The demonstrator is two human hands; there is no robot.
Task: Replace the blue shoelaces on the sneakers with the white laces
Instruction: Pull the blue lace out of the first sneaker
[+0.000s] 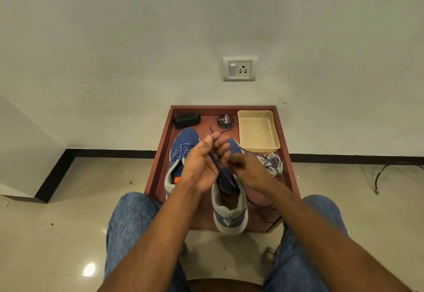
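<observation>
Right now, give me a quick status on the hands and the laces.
Both hands, left hand and right hand, pulling blue lace from near sneaker. Far sneaker still laced. White laces waiting right. Nothing blocking.

On my feed the person's left hand (pixel 202 165) and right hand (pixel 250 172) are bare, with no gloves, rings, watch or wristband that I can make out. Both forearms are uncovered too, and no sleeve edge shows anywhere along them down to the near edge of the view. I see blue denim jeans (pixel 128 222) on both legs, a mid-blue, mottled, faded wash, one knee at the left and the other at the right.
</observation>
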